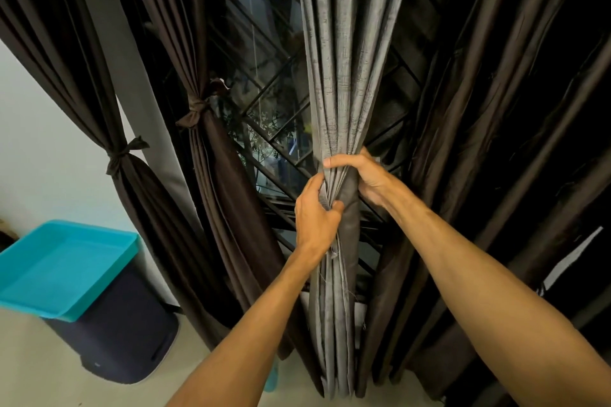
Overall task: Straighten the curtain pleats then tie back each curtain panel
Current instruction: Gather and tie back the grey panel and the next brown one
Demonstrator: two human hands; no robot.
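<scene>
A grey curtain panel [344,53] hangs in the middle of the view, its pleats gathered into a narrow bundle at waist height. My left hand [314,211] grips the bundle from the left, thumb pressed on the folds. My right hand [363,175] wraps round the same bundle from the right, just above, fingers curled over the front. Two brown panels on the left are each bound by a knotted fabric tie, one tie [124,155] at the far left and another tie [193,112] beside the window. A loose brown panel [496,142] hangs to the right.
Behind the curtains is a dark window with a metal grille [271,102]. A turquoise tray [62,268] lies on a dark bin [125,337] at the lower left, against the white wall [39,158]. The pale floor shows at the bottom.
</scene>
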